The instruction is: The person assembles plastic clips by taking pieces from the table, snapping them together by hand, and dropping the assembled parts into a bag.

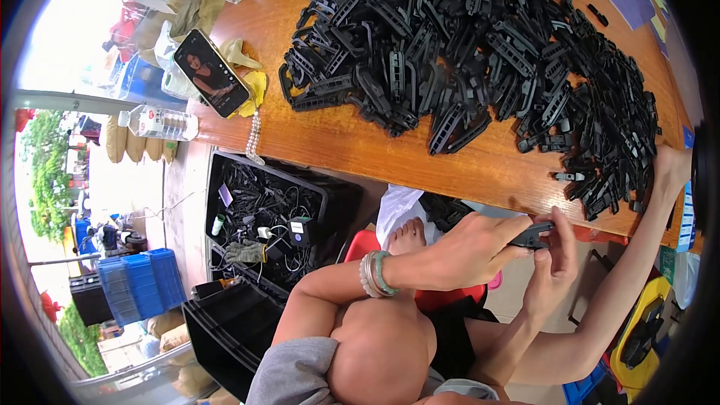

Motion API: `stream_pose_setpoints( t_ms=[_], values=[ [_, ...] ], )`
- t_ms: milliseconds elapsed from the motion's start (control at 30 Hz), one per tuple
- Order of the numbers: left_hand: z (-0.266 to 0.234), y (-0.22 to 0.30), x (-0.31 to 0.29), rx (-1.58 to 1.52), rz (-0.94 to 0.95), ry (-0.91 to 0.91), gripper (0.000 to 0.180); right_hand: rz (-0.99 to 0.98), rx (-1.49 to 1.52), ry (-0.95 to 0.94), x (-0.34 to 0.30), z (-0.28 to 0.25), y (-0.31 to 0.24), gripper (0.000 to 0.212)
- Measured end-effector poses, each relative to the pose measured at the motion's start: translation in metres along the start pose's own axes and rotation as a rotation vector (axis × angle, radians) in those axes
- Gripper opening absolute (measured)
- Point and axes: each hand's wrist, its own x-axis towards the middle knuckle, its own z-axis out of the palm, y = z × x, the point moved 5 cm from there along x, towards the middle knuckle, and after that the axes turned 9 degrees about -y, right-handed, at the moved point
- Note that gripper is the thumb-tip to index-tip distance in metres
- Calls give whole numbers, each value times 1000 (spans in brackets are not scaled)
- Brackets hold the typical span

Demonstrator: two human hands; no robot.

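Note:
Both my hands meet in front of the near table edge, around a small black plastic part [532,235]. My left hand [465,249], with bracelets on its wrist, pinches the part from the left. On its other side, the fingers and thumb of my right hand [551,259] close on it too. Fingers hide some of the part. Beyond my hands, a big heap of long black handle-like plastic pieces [397,75] covers the wooden table [330,141]. Smaller black parts [611,135] are piled at the right. One loose part [568,177] lies by that pile, close to the table edge.
At the table's left side are a propped phone [211,73], a bead string [254,139] and a water bottle [159,122]. A black crate [330,199] of parts and cables stands below. My raised leg [630,285] reaches the table at right, above a yellow tray [652,292].

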Motion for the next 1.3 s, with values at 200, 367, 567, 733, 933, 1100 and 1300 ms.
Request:
stream_pose_setpoints(
  t_ms=[200, 367, 567, 733, 933, 1100, 1300],
  values=[
    [4, -7, -3, -129, -94, -20, 38, 89, 12, -93, 3, 0, 2, 42],
    [9, -8, -6, -139, -78, -25, 37, 77, 48, -120, 0, -5, 7, 39],
    [4, -6, -4, -137, -47, 41, 31, 85, 88, -85, 0, 1, 7, 37],
    [6, -9, -5, -145, -71, 43, 35, 74, 267, -181, 7, 3, 10, 44],
    [3, -8, -3, 46, 8, 49, 35, 92, 294, -149, 4, 6, 19, 43],
    [5, -7, -4, 138, 50, 106, 36, 76, 271, -128, 2, 6, 24, 41],
    [3, -9, -4, 147, 64, 82, 36, 40, 283, -150, 4, 3, 29, 38]
  ],
)
